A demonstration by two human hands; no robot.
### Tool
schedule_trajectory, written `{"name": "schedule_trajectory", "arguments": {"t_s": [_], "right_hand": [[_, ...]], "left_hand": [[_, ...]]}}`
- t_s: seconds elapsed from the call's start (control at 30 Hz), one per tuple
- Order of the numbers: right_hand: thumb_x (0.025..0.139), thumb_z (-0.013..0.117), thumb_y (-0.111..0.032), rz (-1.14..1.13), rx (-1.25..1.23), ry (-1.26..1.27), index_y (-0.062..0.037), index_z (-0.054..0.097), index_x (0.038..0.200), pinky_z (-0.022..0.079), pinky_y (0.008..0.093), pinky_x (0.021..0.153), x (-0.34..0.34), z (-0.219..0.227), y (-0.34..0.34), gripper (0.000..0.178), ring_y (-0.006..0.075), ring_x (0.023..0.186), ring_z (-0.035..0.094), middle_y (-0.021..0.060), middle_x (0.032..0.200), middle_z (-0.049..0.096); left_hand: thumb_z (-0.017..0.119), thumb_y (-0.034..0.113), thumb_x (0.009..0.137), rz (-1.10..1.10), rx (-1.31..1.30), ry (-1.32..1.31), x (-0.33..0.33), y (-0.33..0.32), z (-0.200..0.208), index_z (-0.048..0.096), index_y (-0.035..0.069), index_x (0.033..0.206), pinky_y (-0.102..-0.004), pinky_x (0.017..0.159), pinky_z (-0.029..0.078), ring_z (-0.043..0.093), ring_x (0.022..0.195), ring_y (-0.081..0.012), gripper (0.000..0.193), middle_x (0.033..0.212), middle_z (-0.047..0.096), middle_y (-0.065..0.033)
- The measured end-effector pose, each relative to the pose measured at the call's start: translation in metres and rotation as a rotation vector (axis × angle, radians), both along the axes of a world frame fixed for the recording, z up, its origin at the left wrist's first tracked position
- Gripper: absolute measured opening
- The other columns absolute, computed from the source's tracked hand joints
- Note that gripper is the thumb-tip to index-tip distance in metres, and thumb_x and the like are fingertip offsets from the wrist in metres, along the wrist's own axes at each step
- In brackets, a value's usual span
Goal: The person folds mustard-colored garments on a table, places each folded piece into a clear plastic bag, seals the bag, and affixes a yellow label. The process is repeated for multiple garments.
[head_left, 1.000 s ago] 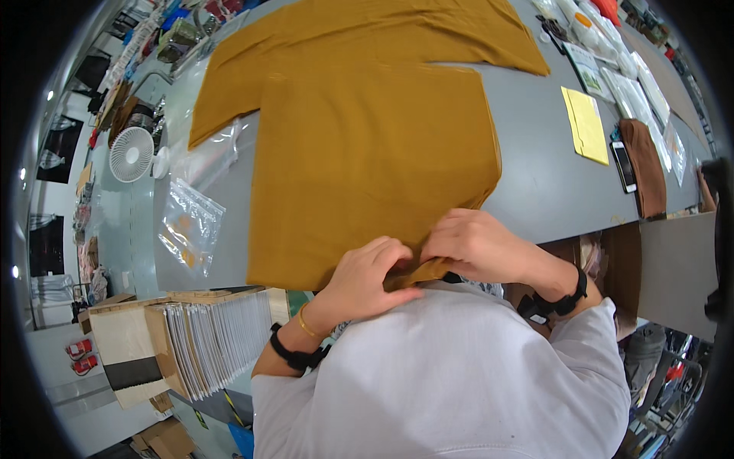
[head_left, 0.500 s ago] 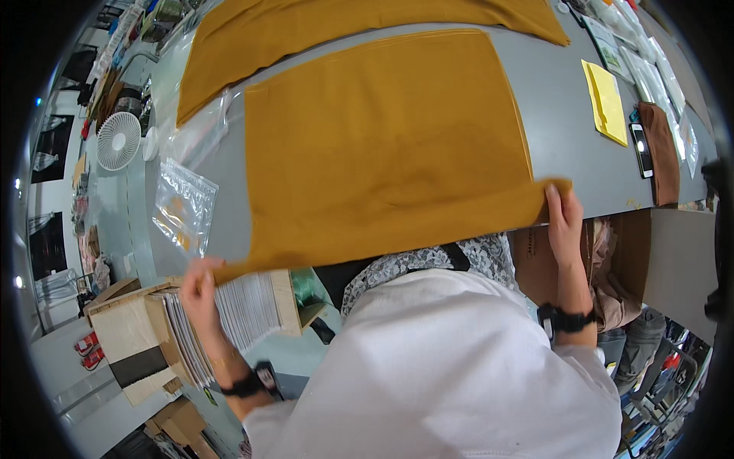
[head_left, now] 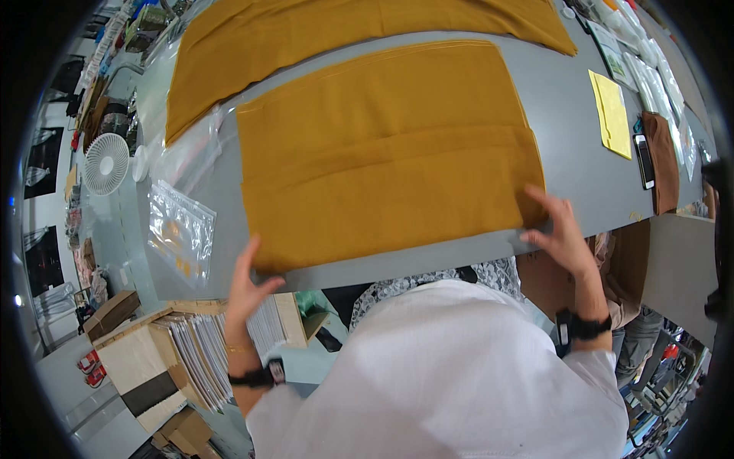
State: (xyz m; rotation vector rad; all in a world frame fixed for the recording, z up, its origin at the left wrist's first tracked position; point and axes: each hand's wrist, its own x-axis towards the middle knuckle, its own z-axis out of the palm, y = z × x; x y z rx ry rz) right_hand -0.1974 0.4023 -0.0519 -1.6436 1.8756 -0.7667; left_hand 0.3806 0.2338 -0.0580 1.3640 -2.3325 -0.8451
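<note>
A mustard-yellow cloth (head_left: 382, 161) lies on the grey table, its near part folded back over itself, with the folded edge running across the middle. At its near left corner is my left hand (head_left: 248, 289), thumb and fingers apart and holding nothing. My right hand (head_left: 562, 229) hovers by the near right corner, fingers spread, fingertips close to the cloth; whether they touch it I cannot tell. Beyond, a second mustard cloth (head_left: 352, 34) stretches across the far side of the table.
Clear plastic bags (head_left: 182, 233) lie left of the cloth, near a white fan (head_left: 107, 164). To the right are a yellow packet (head_left: 609, 115), a phone (head_left: 644, 162) and a brown folded cloth (head_left: 660, 164). Below the table edge stand a wooden box of sheets (head_left: 191, 359) and a cardboard box (head_left: 634, 260).
The near edge of the cloth, held up by both hands before, now lies folded over on the table. Both hands have let go and opened.
</note>
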Motion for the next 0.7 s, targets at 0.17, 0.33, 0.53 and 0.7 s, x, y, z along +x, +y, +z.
{"name": "schedule_trajectory", "arguments": {"t_s": [0.17, 0.33, 0.53, 0.7], "right_hand": [[0.081, 0.080, -0.002, -0.061, -0.193, 0.233, -0.0067, 0.073, 0.102, 0.044, 0.0397, 0.095, -0.028, 0.016, -0.019, 0.022, 0.0292, 0.105, 0.057, 0.0110, 0.119, 0.064], [0.097, 0.073, -0.020, -0.005, -0.450, 0.264, -0.0002, 0.070, 0.099, 0.048, 0.0386, 0.087, -0.084, 0.016, -0.174, 0.020, 0.0301, 0.102, 0.058, 0.0094, 0.108, 0.066], [0.097, 0.070, -0.053, -0.281, -0.285, 0.760, 0.0001, 0.069, 0.123, 0.051, 0.0421, 0.099, -0.077, -0.036, -0.259, 0.060, 0.0373, 0.120, 0.060, 0.0159, 0.123, 0.068], [0.098, 0.073, -0.041, -0.322, -0.276, 0.769, 0.0017, 0.065, 0.118, 0.051, 0.0451, 0.093, -0.046, -0.080, -0.195, 0.048, 0.0399, 0.109, 0.061, 0.0192, 0.122, 0.066]], "left_hand": [[0.071, -0.003, 0.084, -0.017, -0.305, -0.191, 0.032, -0.009, 0.015, 0.068, 0.004, 0.112, -0.0411, 0.100, 0.045, 0.056, 0.113, -0.0318, 0.029, 0.110, 0.061, -0.0146], [0.068, 0.003, 0.095, 0.118, -0.309, -0.073, 0.007, -0.165, 0.022, 0.065, -0.002, 0.104, -0.0360, 0.095, 0.047, 0.058, 0.103, -0.0314, 0.011, 0.105, 0.059, -0.0152], [0.070, 0.017, 0.097, 0.035, -0.671, -0.306, -0.069, -0.224, 0.001, 0.062, 0.001, 0.130, -0.0421, 0.100, 0.050, 0.060, 0.115, -0.0376, 0.038, 0.124, 0.061, -0.0203], [0.073, 0.041, 0.095, -0.198, -0.478, -0.386, -0.129, -0.155, -0.025, 0.047, 0.003, 0.152, -0.0591, 0.125, 0.022, 0.028, 0.152, -0.0459, 0.074, 0.161, 0.037, -0.0242]]}}
